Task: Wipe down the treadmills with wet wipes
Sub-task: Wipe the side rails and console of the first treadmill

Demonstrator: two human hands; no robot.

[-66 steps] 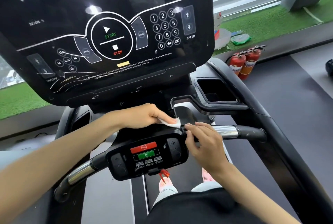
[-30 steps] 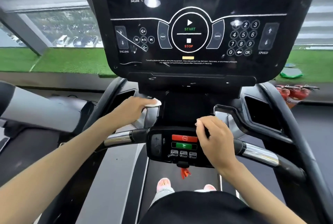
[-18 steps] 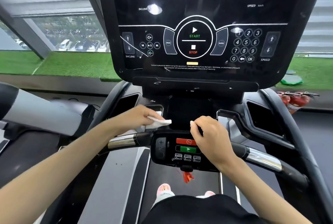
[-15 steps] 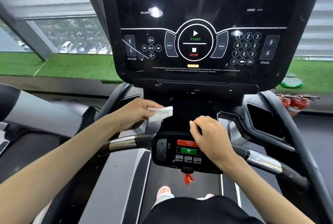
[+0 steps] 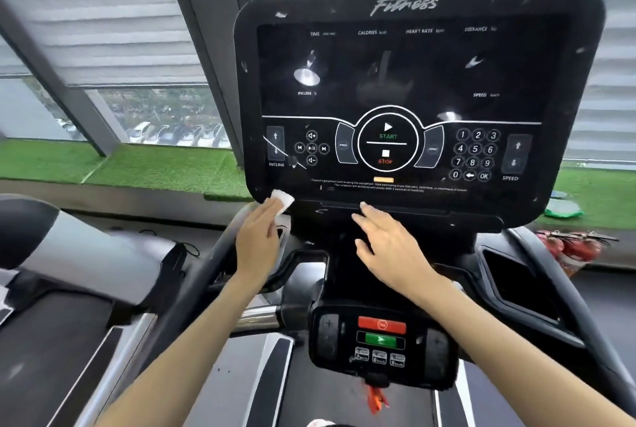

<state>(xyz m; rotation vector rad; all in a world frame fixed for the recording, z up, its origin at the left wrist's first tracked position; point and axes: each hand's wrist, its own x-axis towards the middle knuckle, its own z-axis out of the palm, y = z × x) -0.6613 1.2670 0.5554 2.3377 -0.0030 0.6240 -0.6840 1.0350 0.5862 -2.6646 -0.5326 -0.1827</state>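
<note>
- Step in hand: wiping the console. My left hand (image 5: 256, 241) has the small folded white wet wipe (image 5: 283, 199) at its fingertips, set against the near left corner of the big glossy black display console (image 5: 413, 82).
- Left fingers lie long and nearly straight, close together, with the wipe poking out past their tips. The thumb is hidden, so I cannot tell whether it pinches the wipe from below.
- My right hand (image 5: 389, 247) holds nothing. Its fingers are spread wide and straight, and the tips reach the black ledge (image 5: 395, 208) under the console. Whether they touch it I cannot say.
- Judgement: the console face is only just begun. Thin streaks show by the incline keys on the left, and the wide dark screen above is not yet covered.
- Next move calls for flat, light passes from left to right across the panel. I should go gently over the start and stop markings, in case the keys answer to touch. The right hand could brace on the ledge.
- Nearer me sits the small black control pod with red and green buttons (image 5: 380, 340), and an orange safety clip (image 5: 377, 395) hangs below it.
- Containers: the black recessed side pocket (image 5: 516, 285) on the right is dark inside, and I cannot tell what it holds.
- A second pocket (image 5: 304, 270) sits just right of my left wrist and shows a pale sheen. Its contents are unclear.
- Far right, red fire extinguishers (image 5: 568, 247) stand by the green turf strip (image 5: 137, 165).
</note>
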